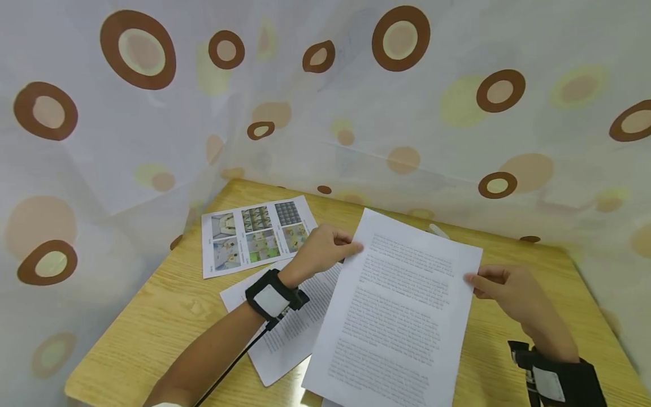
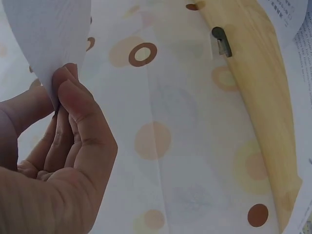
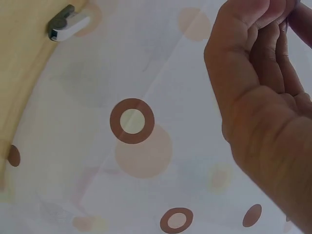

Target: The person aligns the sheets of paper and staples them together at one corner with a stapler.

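Note:
Both hands hold up a sheet of paper (image 1: 402,316) covered in paragraphs of printed text, tilted above the table. My left hand (image 1: 322,249) pinches its upper left edge between thumb and fingers, which also shows in the left wrist view. The right hand (image 1: 516,294) pinches the upper right edge with thumb and forefinger. Below the left forearm lies another text sheet (image 1: 285,345), partly hidden by the arm and the raised page. Farther back, a sheet with printed colour pictures (image 1: 256,234) lies flat. In the right wrist view the right fingertips are partly cut off.
A small white and dark object resembling a stapler (image 3: 66,22) sits at the wooden table's (image 1: 152,322) far edge, mostly hidden behind the raised page in the head view. A spotted curtain (image 1: 325,102) hangs around the back and sides.

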Demonstrator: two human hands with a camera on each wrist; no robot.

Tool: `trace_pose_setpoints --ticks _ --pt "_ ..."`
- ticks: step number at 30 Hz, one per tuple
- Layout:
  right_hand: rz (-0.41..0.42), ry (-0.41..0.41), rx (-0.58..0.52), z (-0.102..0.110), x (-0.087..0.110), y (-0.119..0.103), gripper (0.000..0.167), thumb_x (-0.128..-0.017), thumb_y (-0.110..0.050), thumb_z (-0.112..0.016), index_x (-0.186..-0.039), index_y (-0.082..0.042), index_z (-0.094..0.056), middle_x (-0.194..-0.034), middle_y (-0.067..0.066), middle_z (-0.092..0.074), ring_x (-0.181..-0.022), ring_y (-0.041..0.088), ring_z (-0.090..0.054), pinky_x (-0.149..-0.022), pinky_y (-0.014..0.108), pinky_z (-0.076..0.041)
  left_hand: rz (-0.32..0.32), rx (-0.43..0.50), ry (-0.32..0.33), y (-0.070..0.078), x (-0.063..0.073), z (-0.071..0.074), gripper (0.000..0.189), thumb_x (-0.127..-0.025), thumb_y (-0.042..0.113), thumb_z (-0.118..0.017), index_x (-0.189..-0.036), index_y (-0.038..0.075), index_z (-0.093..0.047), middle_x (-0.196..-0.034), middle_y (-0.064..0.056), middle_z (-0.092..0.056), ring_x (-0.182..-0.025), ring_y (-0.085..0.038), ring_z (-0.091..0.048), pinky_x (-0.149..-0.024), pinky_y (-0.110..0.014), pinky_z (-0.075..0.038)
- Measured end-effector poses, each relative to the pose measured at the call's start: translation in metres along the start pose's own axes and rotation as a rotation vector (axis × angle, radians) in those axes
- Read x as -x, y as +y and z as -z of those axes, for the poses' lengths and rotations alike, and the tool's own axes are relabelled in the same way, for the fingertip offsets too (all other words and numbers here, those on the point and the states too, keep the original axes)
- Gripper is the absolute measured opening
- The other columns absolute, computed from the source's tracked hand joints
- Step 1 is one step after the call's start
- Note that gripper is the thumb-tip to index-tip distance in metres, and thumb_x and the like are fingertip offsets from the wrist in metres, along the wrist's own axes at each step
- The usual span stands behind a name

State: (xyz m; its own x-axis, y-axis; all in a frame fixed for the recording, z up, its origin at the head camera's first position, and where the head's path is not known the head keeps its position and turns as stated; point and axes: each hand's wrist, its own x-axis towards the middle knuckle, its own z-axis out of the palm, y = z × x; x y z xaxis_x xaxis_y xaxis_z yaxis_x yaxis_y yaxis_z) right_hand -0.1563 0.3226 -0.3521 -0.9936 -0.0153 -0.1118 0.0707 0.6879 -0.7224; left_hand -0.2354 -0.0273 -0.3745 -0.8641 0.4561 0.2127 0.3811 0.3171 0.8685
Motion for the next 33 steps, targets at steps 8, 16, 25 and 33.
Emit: trace_pose_setpoints --ticks 8,16,25,33 --pt "-0.091 -0.062 0.016 -0.005 0.000 0.017 0.043 -0.099 -0.034 -0.064 -0.111 0.007 -0.068 -0.097 0.006 -0.069 -0.092 0.026 -0.068 -0.088 0.053 -0.049 0.072 0.008 -0.076 -0.013 0.003 -0.018 0.021 -0.096 0.020 -0.070 -0.077 0.011 -0.075 -0.071 0.005 -0.067 -0.064 -0.012 -0.059 -0.059 -0.025 -0.046" --pt "-0.073 -0.109 0.048 -0.016 -0.003 0.033 0.033 -0.099 -0.025 -0.065 -0.105 0.006 -0.069 -0.089 0.004 -0.068 -0.086 0.023 -0.065 -0.075 0.036 -0.054 0.118 -0.025 -0.116 -0.020 0.004 -0.029 0.016 -0.095 0.018 -0.071 -0.082 0.011 -0.077 -0.081 0.004 -0.070 -0.067 -0.014 -0.064 -0.060 -0.026 -0.048" --pt "-0.059 -0.153 0.096 -0.023 -0.008 0.039 0.033 -0.099 -0.025 -0.064 -0.106 0.006 -0.070 -0.090 0.005 -0.066 -0.084 0.021 -0.060 -0.074 0.040 -0.052 0.124 -0.105 -0.140 -0.024 0.003 -0.034 0.018 -0.094 0.018 -0.071 -0.077 0.012 -0.076 -0.066 0.005 -0.065 -0.057 -0.010 -0.056 -0.051 -0.022 -0.036" --pt "-0.047 -0.200 0.069 -0.036 -0.015 0.046 0.025 -0.098 -0.017 -0.065 -0.101 0.007 -0.070 -0.081 0.004 -0.061 -0.076 0.020 -0.056 -0.072 0.037 -0.053 0.152 -0.195 -0.208 -0.029 0.003 -0.039 0.025 -0.093 0.016 -0.072 -0.068 0.013 -0.071 -0.054 0.006 -0.054 -0.049 -0.007 -0.044 -0.048 -0.021 -0.028"
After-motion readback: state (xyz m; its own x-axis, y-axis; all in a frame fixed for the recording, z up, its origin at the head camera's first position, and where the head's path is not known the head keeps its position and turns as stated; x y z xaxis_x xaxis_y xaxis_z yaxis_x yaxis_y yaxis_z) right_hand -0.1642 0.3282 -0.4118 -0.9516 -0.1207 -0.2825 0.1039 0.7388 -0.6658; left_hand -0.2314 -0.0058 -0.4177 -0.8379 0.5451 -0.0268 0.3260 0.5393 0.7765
